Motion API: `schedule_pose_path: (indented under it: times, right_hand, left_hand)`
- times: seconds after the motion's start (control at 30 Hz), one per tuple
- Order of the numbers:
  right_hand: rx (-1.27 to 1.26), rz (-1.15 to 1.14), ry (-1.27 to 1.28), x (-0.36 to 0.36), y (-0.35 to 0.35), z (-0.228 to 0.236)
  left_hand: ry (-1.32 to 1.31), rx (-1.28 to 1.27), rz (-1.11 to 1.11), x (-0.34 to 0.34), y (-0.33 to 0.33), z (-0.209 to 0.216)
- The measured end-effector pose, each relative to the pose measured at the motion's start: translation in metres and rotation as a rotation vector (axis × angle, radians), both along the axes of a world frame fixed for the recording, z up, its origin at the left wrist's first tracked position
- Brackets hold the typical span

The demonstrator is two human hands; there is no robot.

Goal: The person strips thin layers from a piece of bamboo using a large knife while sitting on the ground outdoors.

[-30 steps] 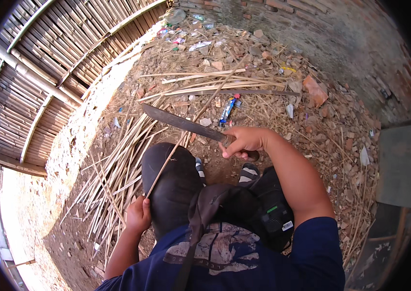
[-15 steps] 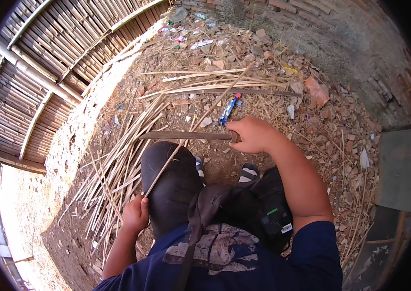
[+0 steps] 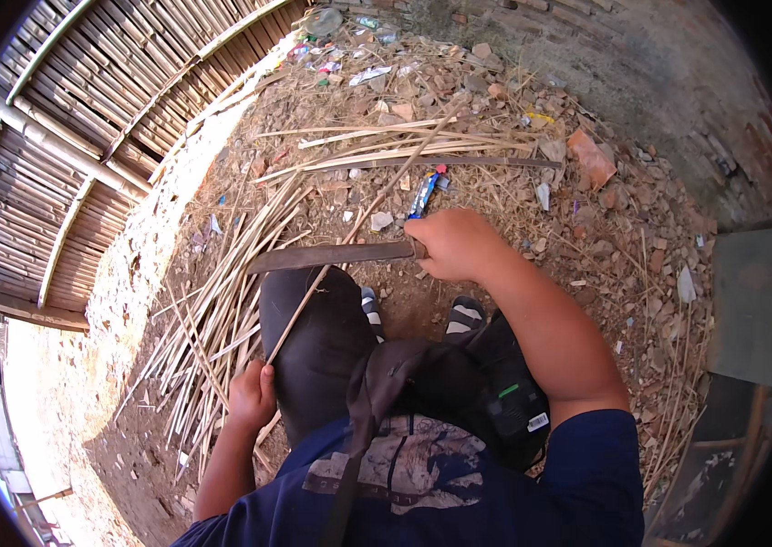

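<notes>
The strip [image 3: 369, 215], a long, thin length of what looks like bamboo, runs from beside the person's left thigh, past the left knee [image 3: 308, 314], to the rubble beyond. The left hand [image 3: 251, 397] is closed around its near end, thumb uppermost. The right hand [image 3: 454, 246] is clamped on the machete [image 3: 331, 256], its fist hiding most of the handle. The blade lies across the strip just beyond the knee, almost level; whether the edge touches the strip I cannot tell.

A second ago the blade slanted, its tip pointing away from the person; now the tip has come round to the knee's far side. Since half a second ago its broad face has turned more into view, while the left hand and strip have barely shifted. That suggests the right hand does the working and the left just steadies the strip.

Left of the knee lies a loose pile [image 3: 212, 328] of similar strips, near the left hand. More strips [image 3: 377, 158] lie crosswise on the ground farther out. A blue wrapper [image 3: 422, 194] sits just beyond the right fist, and an orange brick chunk [image 3: 591, 158] farther right. Behind them stands a brick wall [image 3: 641, 82].
</notes>
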State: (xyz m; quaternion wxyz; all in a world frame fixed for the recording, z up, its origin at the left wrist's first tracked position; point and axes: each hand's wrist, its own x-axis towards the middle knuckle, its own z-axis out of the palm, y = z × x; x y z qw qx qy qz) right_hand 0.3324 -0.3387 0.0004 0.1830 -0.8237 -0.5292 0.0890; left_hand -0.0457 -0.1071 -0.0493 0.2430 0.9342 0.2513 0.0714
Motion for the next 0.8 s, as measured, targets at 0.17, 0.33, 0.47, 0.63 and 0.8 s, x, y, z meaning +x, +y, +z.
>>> schedule_pose_path:
  times: [0.17,0.33,0.47,0.63,0.8]
  right_hand:
    - [0.072,-0.151,0.053,0.026,0.0,-0.015]
    - [-0.091,-0.07,-0.05,-0.001,0.006,0.001]
    - [-0.023,-0.076,-0.012,0.009,0.002,-0.012]
    - [-0.012,-0.31,0.233,0.044,-0.011,-0.014]
    - [-0.103,-0.076,-0.013,0.011,0.003,-0.003]
  left_hand:
    - [0.07,-0.072,0.003,0.003,0.008,0.006]
    - [0.148,-0.277,0.019,0.002,0.012,0.034]
    - [0.179,-0.25,0.005,0.001,0.019,0.029]
    - [0.189,-0.303,0.009,0.004,0.024,0.028]
    - [0.19,-0.316,0.011,0.004,0.018,0.042]
